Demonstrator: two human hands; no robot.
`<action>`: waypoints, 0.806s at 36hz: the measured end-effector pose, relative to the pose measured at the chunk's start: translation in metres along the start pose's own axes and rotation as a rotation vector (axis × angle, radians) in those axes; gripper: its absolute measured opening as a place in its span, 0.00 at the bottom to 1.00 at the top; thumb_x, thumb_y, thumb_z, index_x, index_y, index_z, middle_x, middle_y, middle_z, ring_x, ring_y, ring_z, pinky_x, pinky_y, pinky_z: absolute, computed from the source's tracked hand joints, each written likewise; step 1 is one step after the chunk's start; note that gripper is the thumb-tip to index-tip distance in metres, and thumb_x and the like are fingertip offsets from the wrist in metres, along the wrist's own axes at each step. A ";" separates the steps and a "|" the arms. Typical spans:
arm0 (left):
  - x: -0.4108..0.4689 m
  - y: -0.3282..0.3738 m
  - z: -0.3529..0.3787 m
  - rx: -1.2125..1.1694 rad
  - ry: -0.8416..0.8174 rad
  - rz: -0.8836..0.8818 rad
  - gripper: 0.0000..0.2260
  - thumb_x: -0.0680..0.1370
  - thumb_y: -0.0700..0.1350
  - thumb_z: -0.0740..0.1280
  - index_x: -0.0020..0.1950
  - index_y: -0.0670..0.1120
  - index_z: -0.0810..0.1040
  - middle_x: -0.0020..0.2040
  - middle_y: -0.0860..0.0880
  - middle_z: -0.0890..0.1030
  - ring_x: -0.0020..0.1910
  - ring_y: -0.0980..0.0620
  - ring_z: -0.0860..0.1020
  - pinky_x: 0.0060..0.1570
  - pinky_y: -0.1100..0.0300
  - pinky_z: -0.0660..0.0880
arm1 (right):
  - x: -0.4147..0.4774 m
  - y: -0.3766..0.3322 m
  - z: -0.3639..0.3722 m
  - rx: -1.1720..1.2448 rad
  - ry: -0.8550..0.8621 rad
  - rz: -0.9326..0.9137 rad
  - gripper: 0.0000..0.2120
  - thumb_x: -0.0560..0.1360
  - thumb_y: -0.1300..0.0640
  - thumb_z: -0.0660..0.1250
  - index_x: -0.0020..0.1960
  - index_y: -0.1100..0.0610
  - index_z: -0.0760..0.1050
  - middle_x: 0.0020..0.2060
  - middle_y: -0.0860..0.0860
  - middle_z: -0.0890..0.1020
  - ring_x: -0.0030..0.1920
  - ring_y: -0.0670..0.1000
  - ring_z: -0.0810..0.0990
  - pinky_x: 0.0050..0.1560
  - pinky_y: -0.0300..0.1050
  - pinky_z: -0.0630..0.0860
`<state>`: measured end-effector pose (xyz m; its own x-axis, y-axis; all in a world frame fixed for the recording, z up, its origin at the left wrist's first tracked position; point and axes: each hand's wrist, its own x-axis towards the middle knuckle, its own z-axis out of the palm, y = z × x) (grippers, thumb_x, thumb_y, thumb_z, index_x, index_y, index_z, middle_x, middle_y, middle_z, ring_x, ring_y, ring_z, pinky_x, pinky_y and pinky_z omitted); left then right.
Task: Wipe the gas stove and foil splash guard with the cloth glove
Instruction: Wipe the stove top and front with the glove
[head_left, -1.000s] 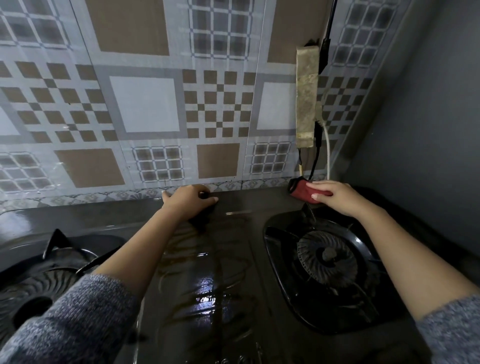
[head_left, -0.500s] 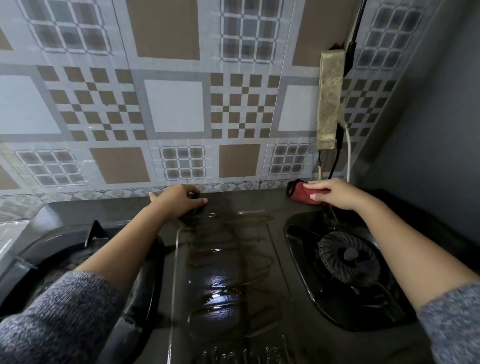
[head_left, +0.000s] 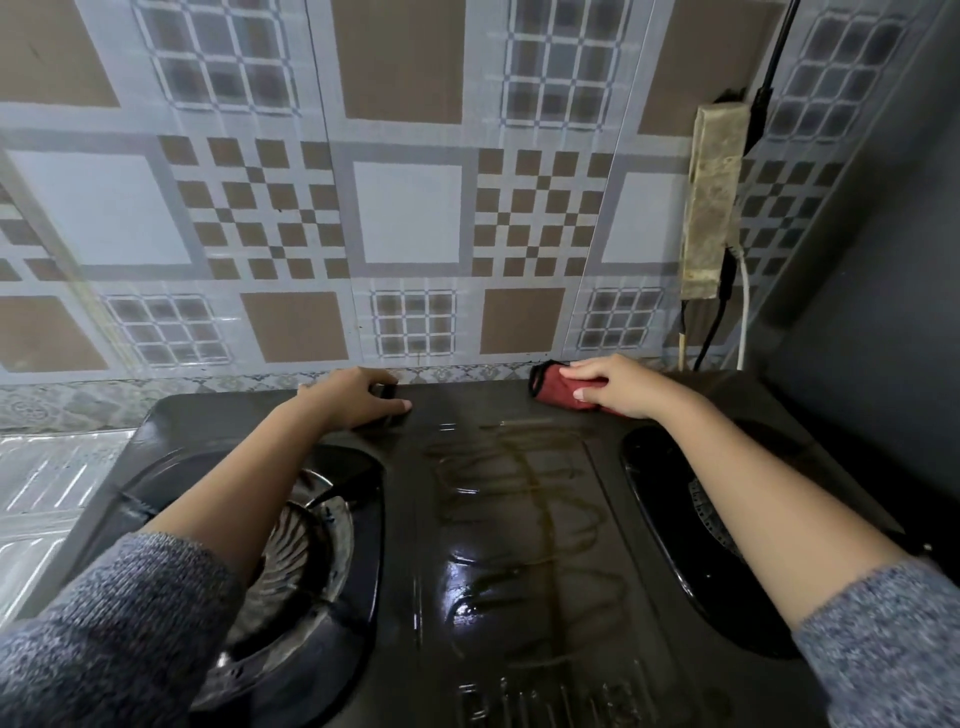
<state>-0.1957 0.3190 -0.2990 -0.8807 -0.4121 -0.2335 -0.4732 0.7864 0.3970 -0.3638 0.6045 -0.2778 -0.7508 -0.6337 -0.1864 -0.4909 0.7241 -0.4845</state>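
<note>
The black two-burner gas stove (head_left: 519, 519) fills the lower view, its middle panel wet with curved wipe streaks. The red cloth glove (head_left: 553, 391) lies bunched at the stove's back edge, just left of the right burner (head_left: 691, 525). My right hand (head_left: 615, 387) presses down on it. At the back edge above the left burner (head_left: 306, 540), my left hand (head_left: 353, 397) curls over a small dark object (head_left: 387, 391) that is mostly hidden. The checker-patterned foil splash guard (head_left: 410, 213) covers the wall behind.
A grimy power strip (head_left: 711, 202) hangs on the wall at the right, with cables (head_left: 744, 312) dropping behind the stove. A dark grey side wall (head_left: 883, 260) closes the right. Shiny foil (head_left: 47, 483) covers the counter left of the stove.
Both hands have slid a little left along the stove's back edge, the right one dragging the red cloth glove. The view has shifted left, showing more of the left burner.
</note>
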 end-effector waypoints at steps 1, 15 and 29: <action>-0.001 -0.003 -0.001 -0.002 0.001 -0.002 0.28 0.71 0.66 0.65 0.68 0.56 0.70 0.66 0.46 0.74 0.63 0.41 0.71 0.65 0.40 0.65 | -0.002 -0.005 0.004 -0.008 0.010 0.005 0.20 0.77 0.58 0.63 0.68 0.48 0.68 0.72 0.46 0.65 0.72 0.52 0.63 0.73 0.48 0.55; -0.021 -0.014 -0.009 0.071 0.044 0.040 0.25 0.74 0.64 0.61 0.68 0.55 0.68 0.66 0.47 0.74 0.65 0.42 0.70 0.67 0.34 0.57 | -0.032 -0.085 0.079 -0.116 0.374 0.323 0.18 0.79 0.53 0.54 0.69 0.46 0.67 0.72 0.47 0.64 0.67 0.58 0.66 0.67 0.55 0.63; -0.027 -0.022 -0.010 0.043 0.051 0.042 0.23 0.75 0.61 0.62 0.67 0.52 0.70 0.67 0.46 0.72 0.67 0.42 0.68 0.68 0.33 0.55 | -0.052 -0.139 0.122 -0.213 0.413 0.242 0.19 0.79 0.53 0.55 0.69 0.45 0.65 0.70 0.48 0.66 0.63 0.58 0.68 0.62 0.55 0.65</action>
<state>-0.1622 0.3080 -0.2922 -0.9000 -0.4006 -0.1719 -0.4359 0.8219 0.3668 -0.2026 0.5039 -0.3053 -0.9446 -0.3122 0.1017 -0.3282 0.9032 -0.2764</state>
